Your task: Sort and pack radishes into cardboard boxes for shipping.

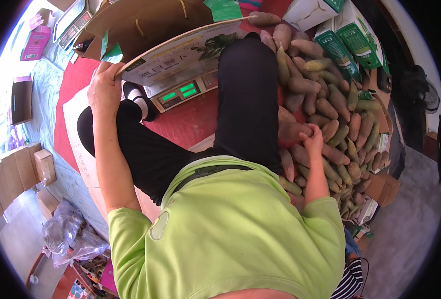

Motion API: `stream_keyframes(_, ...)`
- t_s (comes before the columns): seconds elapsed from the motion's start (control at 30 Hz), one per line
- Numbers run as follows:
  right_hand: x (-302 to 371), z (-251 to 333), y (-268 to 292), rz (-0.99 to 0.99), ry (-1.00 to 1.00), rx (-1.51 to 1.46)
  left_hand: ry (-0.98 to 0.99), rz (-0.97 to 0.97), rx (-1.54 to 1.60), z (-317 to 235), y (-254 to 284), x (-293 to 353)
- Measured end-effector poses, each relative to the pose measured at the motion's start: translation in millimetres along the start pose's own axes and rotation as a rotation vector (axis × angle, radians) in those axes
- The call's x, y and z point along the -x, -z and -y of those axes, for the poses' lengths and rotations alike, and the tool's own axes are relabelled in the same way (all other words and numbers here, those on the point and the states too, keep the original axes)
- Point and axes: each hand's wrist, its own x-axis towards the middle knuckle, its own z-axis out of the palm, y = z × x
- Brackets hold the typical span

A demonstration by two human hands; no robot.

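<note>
My left hand [105, 88] pinches the near left corner of an open cardboard box [173, 62], which has a printed plant on its white outer side. That box rests on a digital scale [179, 94] with lit green displays, between my legs. To my right, a big heap of long green and reddish radishes [337, 102] lies against my leg. My right hand [314, 142] is at the near side of the heap, with its fingers closed on the end of a thick reddish radish [291, 131].
Green and white cartons [352, 37] stand beyond the heap. Another scale [75, 27] and a pink box [37, 42] are at the far left. Brown cartons [13, 177] line the left side, with plastic bags [66, 226] nearer. A striped sleeve [349, 279] shows at the lower right.
</note>
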Motion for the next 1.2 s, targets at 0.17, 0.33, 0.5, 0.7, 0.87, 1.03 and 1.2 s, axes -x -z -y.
stream_keyframes(0.17, -37, 104, 50, -0.142, 0.219, -0.054, -0.008, 0.008, -0.008, 1, -1, 1)
stream_keyframes(0.33, -84, 205, 102, -0.278, 0.563, -0.198, -0.007, 0.002, -0.008, 2, 0, 2)
stream_keyframes(0.5, -93, 313, 133, -0.301, 0.798, -0.379, -0.017, -0.006, -0.022, 2, 1, 2)
stream_keyframes(0.7, -96, 412, 105, -0.217, 0.974, -0.517, -0.029, -0.005, -0.015, 2, -4, -4)
stream_keyframes(0.87, -86, 465, 29, -0.059, 0.922, -0.493, -0.023, -0.021, -0.016, 4, 0, 3)
stream_keyframes(1.03, -99, 473, -28, 0.012, 0.855, -0.429, -0.011, 0.002, 0.0, 2, -2, 0)
stream_keyframes(1.2, -107, 437, 7, 0.098, 0.817, -0.552, 0.007, 0.017, -0.005, 5, -1, 0)
